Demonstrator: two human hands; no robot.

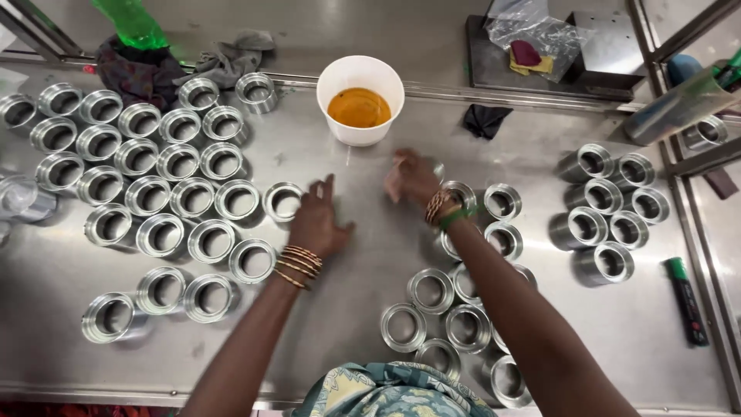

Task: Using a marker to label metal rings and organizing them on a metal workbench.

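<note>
My left hand (318, 218) hovers with fingers spread just right of a metal ring (283, 201) at the edge of a large group of shiny metal rings (154, 185) on the steel table (363, 255). It holds nothing. My right hand (411, 177) is blurred, below a white bowl of orange liquid (360, 100), and its fingers look curled; whether it holds a ring I cannot tell. A second cluster of rings (455, 309) lies under my right forearm.
A third group of rings (610, 216) sits at the right, with a green-capped marker (686, 301) beside it. At the back lie a green bottle (131, 23), cloths (231, 58), a black rag (485, 120) and a plastic bag (536, 35).
</note>
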